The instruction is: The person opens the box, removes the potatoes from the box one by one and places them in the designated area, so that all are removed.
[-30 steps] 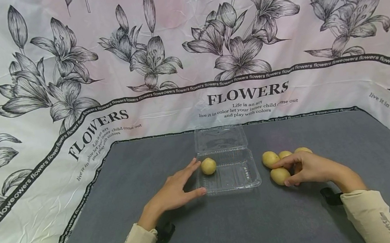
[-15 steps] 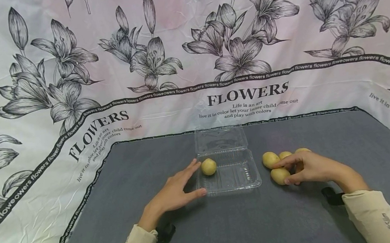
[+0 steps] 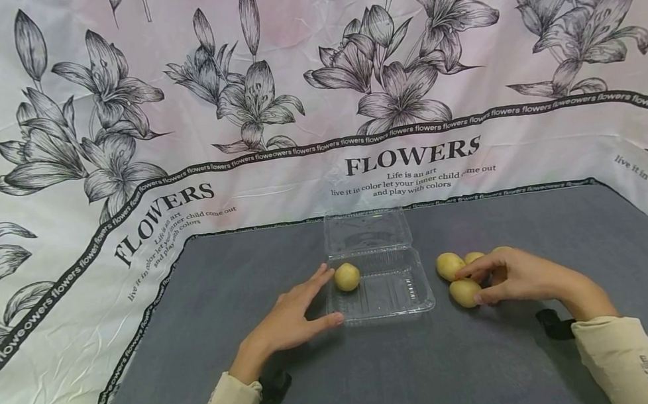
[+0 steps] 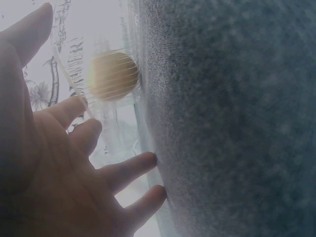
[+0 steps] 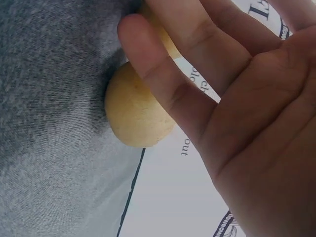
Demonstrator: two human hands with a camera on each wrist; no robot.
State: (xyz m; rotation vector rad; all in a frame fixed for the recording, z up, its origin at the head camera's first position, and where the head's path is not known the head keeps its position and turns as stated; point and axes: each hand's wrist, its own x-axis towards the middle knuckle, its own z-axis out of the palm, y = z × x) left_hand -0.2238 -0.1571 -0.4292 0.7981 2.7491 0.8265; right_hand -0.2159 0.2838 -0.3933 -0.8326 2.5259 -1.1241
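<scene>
A clear plastic clamshell box (image 3: 391, 291) stands on the grey table with its lid (image 3: 366, 232) folded back. One small yellow potato (image 3: 347, 277) lies inside at the left; it shows through the ribbed wall as a round potato (image 4: 113, 76) in the left wrist view. My left hand (image 3: 291, 315) is spread at the box's left side, fingertips at its wall. Over at the right, my right hand (image 3: 515, 277) has thumb and index finger against the nearest loose potato (image 3: 464, 293). In the right wrist view, a potato (image 5: 138, 108) sits behind the extended little finger.
Several loose potatoes cluster right of the box, including a left one (image 3: 450, 267) and a middle one (image 3: 474, 257); another is partly hidden behind my right hand. A flower-printed cloth (image 3: 274, 187) rises behind the table (image 3: 380, 382) and along its sides.
My right hand has shifted very slightly to the right, while the nearest loose potato stays in place. My left hand and the box look unmoved.
</scene>
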